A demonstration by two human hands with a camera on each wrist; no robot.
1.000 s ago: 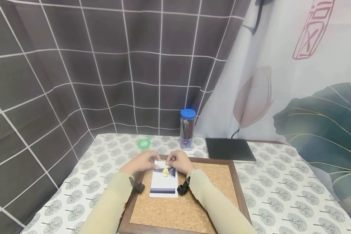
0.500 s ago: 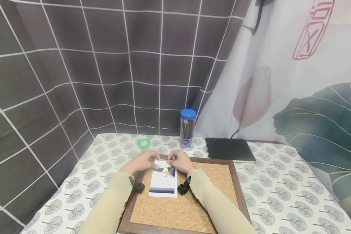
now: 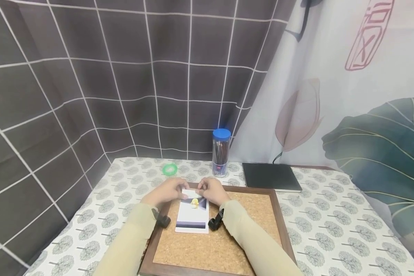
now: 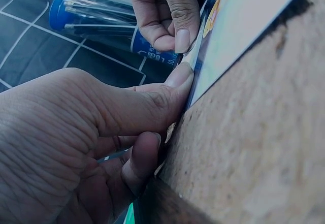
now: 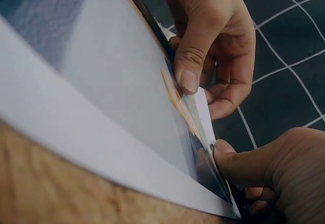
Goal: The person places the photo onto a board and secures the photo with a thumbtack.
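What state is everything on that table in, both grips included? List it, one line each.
Left grip: pinching the picture print's far edge
Right grip: pinching the same edge
Picture print: picture side up over the corkboard
Framed corkboard: lying cork side up
Clear canister: upright, blue cap on
Green ring: lying flat
Black rectangular pad: lying flat
Tree-print tablecloth: spread out

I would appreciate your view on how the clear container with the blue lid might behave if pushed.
The container would probably tip if pushed near its blue lid, since it stands tall and narrow. Once down, it would likely roll, its body being round. The slender items inside do not seem to fill it, so they might shift.
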